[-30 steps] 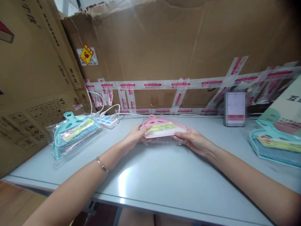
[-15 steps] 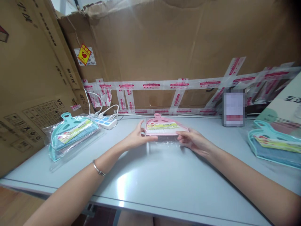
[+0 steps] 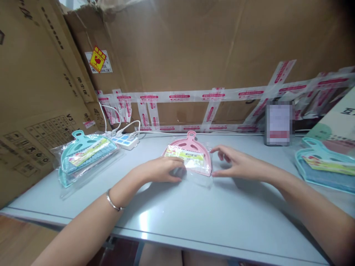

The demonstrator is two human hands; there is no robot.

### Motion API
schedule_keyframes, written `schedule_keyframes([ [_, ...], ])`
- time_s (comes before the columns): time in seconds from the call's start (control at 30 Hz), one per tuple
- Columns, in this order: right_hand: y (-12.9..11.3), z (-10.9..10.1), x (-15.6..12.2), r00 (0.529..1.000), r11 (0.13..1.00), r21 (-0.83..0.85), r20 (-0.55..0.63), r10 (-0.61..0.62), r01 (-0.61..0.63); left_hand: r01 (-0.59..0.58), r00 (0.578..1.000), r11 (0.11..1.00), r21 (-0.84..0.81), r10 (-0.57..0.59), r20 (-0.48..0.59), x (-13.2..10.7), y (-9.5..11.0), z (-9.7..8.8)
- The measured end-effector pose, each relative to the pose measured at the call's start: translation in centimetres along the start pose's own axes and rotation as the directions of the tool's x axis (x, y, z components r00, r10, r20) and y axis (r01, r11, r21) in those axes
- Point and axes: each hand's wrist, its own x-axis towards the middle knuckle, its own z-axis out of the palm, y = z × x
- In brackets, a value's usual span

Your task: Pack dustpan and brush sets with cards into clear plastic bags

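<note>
A pink dustpan in clear plastic wrapping lies on the table in front of me, its looped handle pointing away. A yellow-green and white label crosses it, and the near left part is hidden by my fingers. My left hand rests over that near left edge, thumb and fingers apart. To the right, my right hand is open, its fingertips close to the dustpan's right edge; whether they touch the wrapping I cannot tell.
A wrapped turquoise dustpan lies at the left, and another turquoise dustpan at the right. A power strip with white cables sits at the back. A phone-like device leans against the large cardboard box.
The pink dustpan was held between both hands and tilted up; now it lies flatter, turned slightly. My right hand has let go and moved right. My left hand has loosened over the near left edge.
</note>
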Motion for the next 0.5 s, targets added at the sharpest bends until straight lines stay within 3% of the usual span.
schedule_keyframes([
  [0.1,-1.3,1.0,-0.8,0.956,0.955,-0.061,0.057,-0.288,0.291,0.001,1.000,0.996,0.091,-0.001,-0.008,0.3,-0.1,0.1],
  [0.17,-2.4,1.8,-1.3,0.930,0.928,-0.097,0.111,-0.349,0.360,0.016,0.999,0.981,0.195,-0.007,-0.046,0.5,0.1,0.2],
  [0.3,-3.4,2.3,-1.3,0.928,0.925,-0.107,0.127,-0.350,0.364,0.005,0.997,0.950,0.311,0.021,-0.079,0.7,0.9,0.5],
  [0.5,-2.5,1.7,-0.2,0.955,0.957,-0.022,0.073,-0.287,0.289,0.050,0.992,0.986,0.159,-0.031,-0.122,0.7,1.3,0.7],
])
